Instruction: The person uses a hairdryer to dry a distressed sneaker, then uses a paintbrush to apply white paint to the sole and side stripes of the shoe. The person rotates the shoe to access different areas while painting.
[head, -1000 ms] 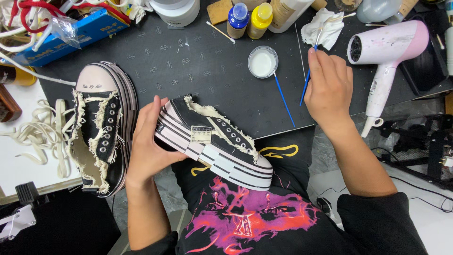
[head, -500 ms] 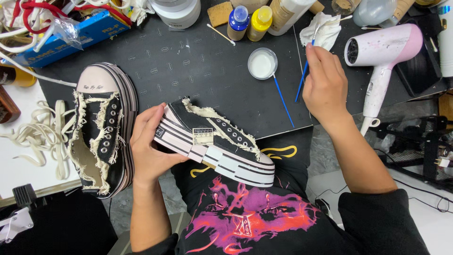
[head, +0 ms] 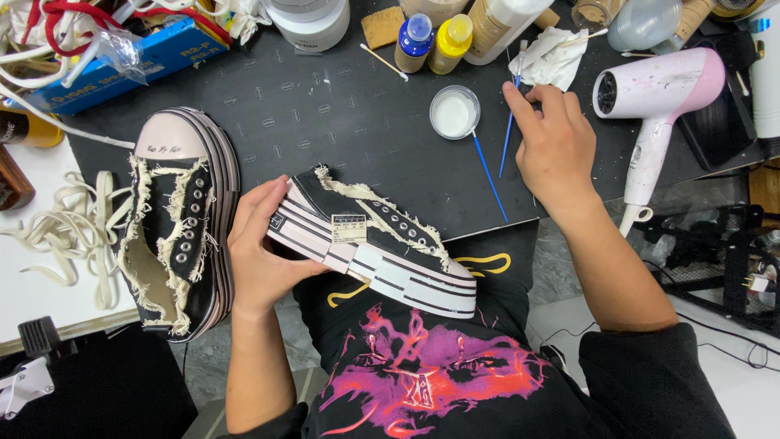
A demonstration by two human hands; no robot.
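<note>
Closest in, over the lap: left hand [head: 264, 252] wrapped around the heel end of a black platform sneaker [head: 374, 244], held on its side, striped sole toward the camera, frayed cream edging up. Beside it on the black mat [head: 325, 122], a matching second sneaker [head: 179, 236] lies unlaced; loose laces [head: 57, 236] further left. Right hand [head: 556, 150] rests on the mat, fingers pinched on a thin blue brush [head: 510, 122]. Another blue brush [head: 490, 175] lies by a small dish of white paint [head: 454, 112]. Pink hair dryer [head: 658, 97] at right; paint bottles [head: 435, 41] along the far edge.
</note>
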